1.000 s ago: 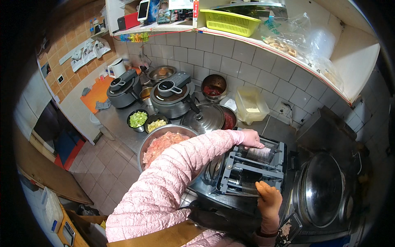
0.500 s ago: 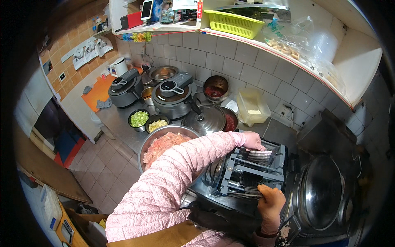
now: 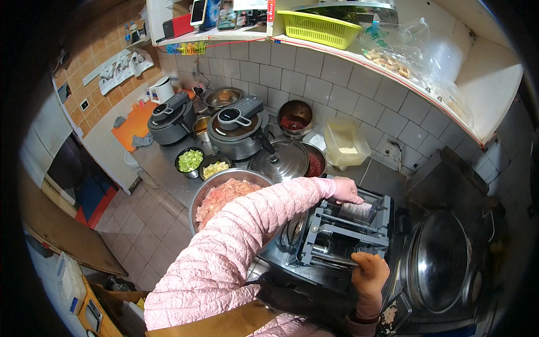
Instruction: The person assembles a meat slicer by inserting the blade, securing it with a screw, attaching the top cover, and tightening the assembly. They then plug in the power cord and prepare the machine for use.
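A meat-cutting machine (image 3: 351, 230) with a grey frame and rows of thin metal tines stands on the counter in front of me. My left hand (image 3: 345, 190), its arm stretched across in a quilted pink sleeve (image 3: 224, 241), is closed at the end of the far comb of tines (image 3: 356, 211). My right hand (image 3: 370, 273) is curled in a fist at the right end of the near metal rod (image 3: 331, 262). Its fingertips are partly hidden, but they appear wrapped on that rod's end. Behind my sleeve sits a large steel bowl of sliced raw pale-pink meat (image 3: 227, 196).
Two grey electric cookers (image 3: 238, 135) stand at the back, beside small bowls of chopped green vegetable (image 3: 190, 160) and yellowish pieces (image 3: 215, 169). A pot lid (image 3: 279, 159) and a plastic tub (image 3: 345, 146) lie behind the machine. A covered wok (image 3: 441, 263) is at right; a shelf (image 3: 387, 73) hangs above.
The near tines by my right hand showed pale and raised before; now that gap looks darker, as if they turned. Both hands stay almost in place.
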`<control>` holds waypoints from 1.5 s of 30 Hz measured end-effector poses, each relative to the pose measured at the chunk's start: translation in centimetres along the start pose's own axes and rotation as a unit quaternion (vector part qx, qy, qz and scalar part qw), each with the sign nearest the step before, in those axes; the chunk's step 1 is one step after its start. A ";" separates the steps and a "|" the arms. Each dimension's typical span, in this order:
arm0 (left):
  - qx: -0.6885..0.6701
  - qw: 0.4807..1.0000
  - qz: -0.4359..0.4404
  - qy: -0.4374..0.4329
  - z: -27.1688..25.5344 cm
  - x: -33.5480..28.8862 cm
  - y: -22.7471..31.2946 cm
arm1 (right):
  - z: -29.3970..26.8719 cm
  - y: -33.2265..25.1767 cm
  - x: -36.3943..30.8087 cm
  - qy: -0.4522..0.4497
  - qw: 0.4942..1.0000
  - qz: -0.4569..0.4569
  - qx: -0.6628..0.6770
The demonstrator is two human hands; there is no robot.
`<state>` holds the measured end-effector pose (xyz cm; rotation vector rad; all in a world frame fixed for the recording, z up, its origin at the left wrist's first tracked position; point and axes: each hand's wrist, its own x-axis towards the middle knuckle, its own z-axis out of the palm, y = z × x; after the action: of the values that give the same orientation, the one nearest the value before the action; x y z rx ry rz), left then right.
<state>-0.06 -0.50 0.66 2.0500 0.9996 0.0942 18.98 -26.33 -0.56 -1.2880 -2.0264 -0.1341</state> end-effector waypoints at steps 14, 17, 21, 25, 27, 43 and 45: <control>-0.037 0.999 0.035 0.020 0.8 1.9 -1.9 | -1.0 -0.1 -1.8 -0.065 0.998 0.008 -0.025; -0.011 0.999 0.039 0.016 0.5 1.7 -2.0 | -1.1 -0.6 -2.3 -0.021 1.000 0.011 -0.016; -0.042 0.999 0.027 -0.009 0.3 1.7 -1.8 | -0.7 -1.2 -2.6 -0.003 0.999 0.021 -0.024; -0.044 0.999 0.028 -0.010 0.3 1.8 -1.9 | -0.1 -1.2 -2.8 0.019 0.999 0.033 -0.034; -0.050 0.998 0.029 -0.011 0.4 1.9 -1.9 | 0.2 -1.1 -2.9 0.031 0.999 0.034 -0.028; 0.007 1.000 -0.010 0.026 0.8 0.0 -0.1 | 2.6 1.1 -1.9 0.149 0.989 -0.020 -0.008; -0.019 1.000 0.001 0.013 0.8 -0.1 -0.3 | 2.7 1.3 -2.0 0.157 0.987 -0.030 -0.019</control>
<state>0.05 -1.01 -0.03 2.0206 1.0050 0.1400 19.14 -26.05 -4.13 -1.1492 -1.7980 -0.3813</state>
